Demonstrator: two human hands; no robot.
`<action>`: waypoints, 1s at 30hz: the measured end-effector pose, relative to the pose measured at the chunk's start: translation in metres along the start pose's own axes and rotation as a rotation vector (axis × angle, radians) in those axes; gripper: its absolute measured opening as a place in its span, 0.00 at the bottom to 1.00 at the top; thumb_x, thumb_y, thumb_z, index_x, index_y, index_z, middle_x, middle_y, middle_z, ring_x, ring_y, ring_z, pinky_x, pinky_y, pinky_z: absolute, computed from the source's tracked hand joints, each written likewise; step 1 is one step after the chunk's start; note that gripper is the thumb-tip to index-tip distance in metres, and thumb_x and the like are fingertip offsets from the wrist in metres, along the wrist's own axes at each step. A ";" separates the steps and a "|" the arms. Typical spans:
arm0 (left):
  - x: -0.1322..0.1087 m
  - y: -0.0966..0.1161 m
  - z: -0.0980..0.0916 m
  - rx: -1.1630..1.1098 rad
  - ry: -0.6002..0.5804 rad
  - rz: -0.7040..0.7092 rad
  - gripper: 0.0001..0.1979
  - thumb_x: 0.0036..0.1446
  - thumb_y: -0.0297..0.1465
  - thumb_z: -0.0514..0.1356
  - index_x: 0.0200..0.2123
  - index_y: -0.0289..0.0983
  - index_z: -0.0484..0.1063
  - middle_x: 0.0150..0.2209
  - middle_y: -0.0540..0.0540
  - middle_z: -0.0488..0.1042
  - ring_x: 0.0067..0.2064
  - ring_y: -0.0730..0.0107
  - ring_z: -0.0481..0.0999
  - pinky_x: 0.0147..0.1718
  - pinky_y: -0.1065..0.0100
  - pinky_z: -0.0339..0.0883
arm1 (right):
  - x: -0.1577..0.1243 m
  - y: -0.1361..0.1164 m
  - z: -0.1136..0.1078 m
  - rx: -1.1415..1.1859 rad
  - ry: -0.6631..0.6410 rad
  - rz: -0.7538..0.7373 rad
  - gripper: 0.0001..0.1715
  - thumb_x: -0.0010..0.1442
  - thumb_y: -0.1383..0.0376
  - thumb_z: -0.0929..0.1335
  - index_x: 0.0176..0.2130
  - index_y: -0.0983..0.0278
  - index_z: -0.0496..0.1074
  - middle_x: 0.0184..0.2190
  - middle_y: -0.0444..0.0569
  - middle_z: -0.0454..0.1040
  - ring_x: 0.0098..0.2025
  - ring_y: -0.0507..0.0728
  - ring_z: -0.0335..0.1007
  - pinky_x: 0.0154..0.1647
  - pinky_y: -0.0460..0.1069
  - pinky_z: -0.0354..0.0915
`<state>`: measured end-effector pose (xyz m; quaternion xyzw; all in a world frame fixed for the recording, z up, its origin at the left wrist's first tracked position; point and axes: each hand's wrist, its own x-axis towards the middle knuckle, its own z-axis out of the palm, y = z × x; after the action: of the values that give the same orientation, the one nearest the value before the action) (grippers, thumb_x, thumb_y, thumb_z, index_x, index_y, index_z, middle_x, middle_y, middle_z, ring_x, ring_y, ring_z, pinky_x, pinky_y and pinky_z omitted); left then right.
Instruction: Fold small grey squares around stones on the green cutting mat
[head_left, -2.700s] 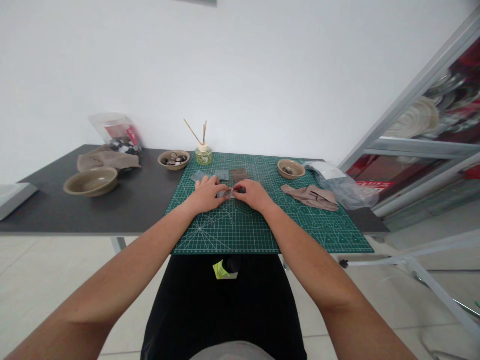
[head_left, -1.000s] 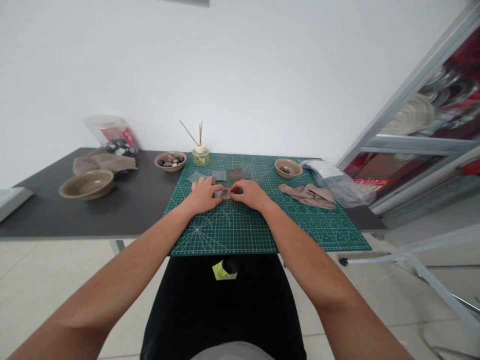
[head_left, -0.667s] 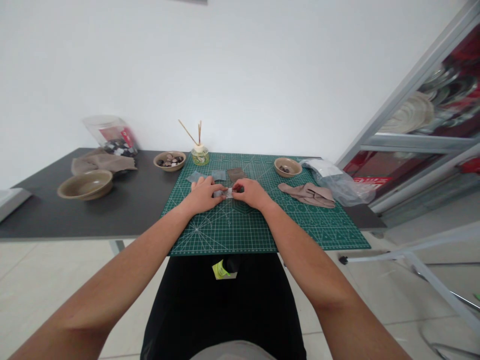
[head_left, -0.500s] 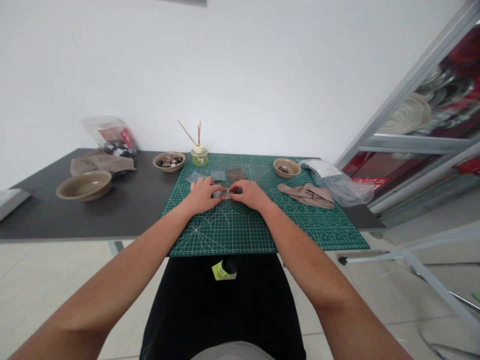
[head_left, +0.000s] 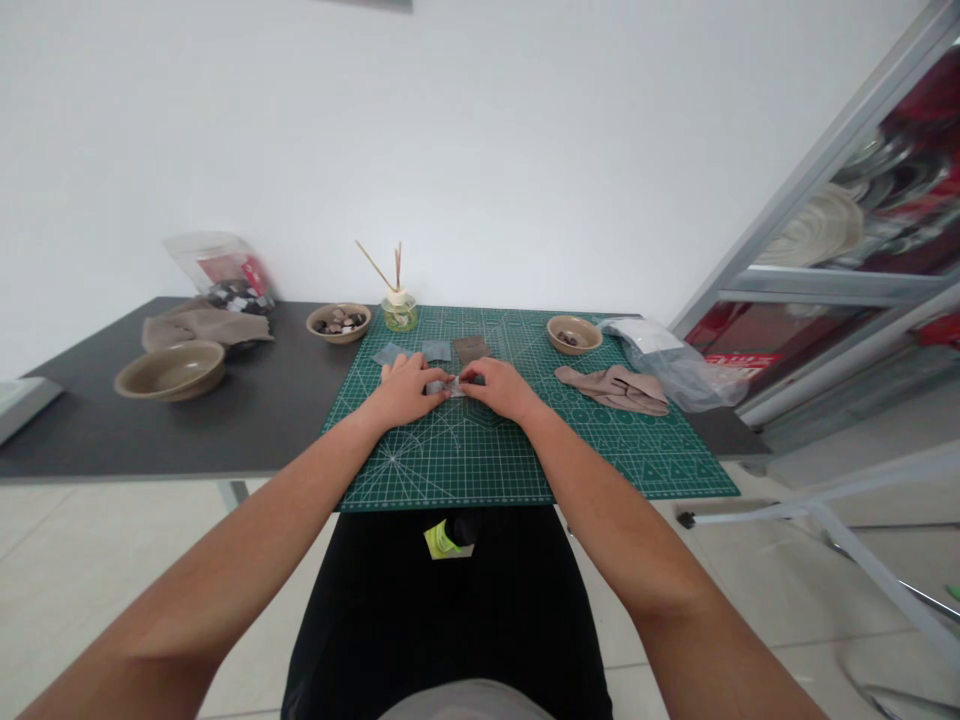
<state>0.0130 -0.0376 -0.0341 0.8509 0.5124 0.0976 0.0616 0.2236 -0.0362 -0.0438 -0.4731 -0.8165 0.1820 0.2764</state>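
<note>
Over the green cutting mat [head_left: 495, 470], my left hand [head_left: 407, 391] and my right hand [head_left: 496, 388] meet at a small, pale grey piece of thin material [head_left: 455, 387]. The left thumb and index finger close on its left side, while the other left fingers reach forward over the mat. My right thumb and fingertips pinch its right side. Fingers cover much of the piece, so its exact kind is unclear. Just beyond the hands lie flat blue-grey squares, one at the left [head_left: 388, 354] and one in the middle [head_left: 436, 350], plus a brown square [head_left: 472, 349].
A bowl of stones [head_left: 338, 322] and a reed diffuser [head_left: 400, 309] stand behind left. To the right are a smaller bowl [head_left: 574, 335], a crumpled brown cloth [head_left: 616, 388] and a clear plastic bag [head_left: 679, 370]. A larger bowl [head_left: 171, 370] sits far left.
Both hands stay in nearly the same place, with only a slight shift of the right fingertips at the grey piece. Everything else stays put.
</note>
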 end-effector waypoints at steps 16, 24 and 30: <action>0.000 -0.001 0.000 -0.012 -0.011 0.003 0.22 0.61 0.48 0.54 0.54 0.51 0.76 0.44 0.40 0.66 0.50 0.48 0.63 0.47 0.49 0.57 | -0.001 0.001 0.002 0.067 -0.004 0.012 0.06 0.55 0.65 0.73 0.36 0.62 0.79 0.36 0.45 0.79 0.38 0.52 0.72 0.43 0.47 0.62; 0.000 -0.002 0.001 -0.014 -0.005 0.013 0.20 0.61 0.47 0.55 0.53 0.51 0.76 0.44 0.40 0.66 0.50 0.47 0.63 0.46 0.50 0.57 | 0.000 0.001 -0.001 -0.003 0.081 0.084 0.04 0.54 0.66 0.72 0.33 0.63 0.77 0.32 0.45 0.77 0.36 0.53 0.70 0.40 0.47 0.61; -0.002 -0.001 -0.004 -0.076 0.120 0.144 0.22 0.63 0.41 0.54 0.58 0.42 0.69 0.46 0.41 0.72 0.48 0.52 0.66 0.46 0.56 0.58 | -0.001 -0.015 0.006 0.184 0.129 0.043 0.13 0.55 0.64 0.72 0.42 0.63 0.74 0.38 0.45 0.78 0.29 0.50 0.65 0.35 0.47 0.61</action>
<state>0.0104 -0.0387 -0.0303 0.8751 0.4488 0.1721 0.0558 0.2098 -0.0442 -0.0405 -0.4740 -0.7665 0.2312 0.3665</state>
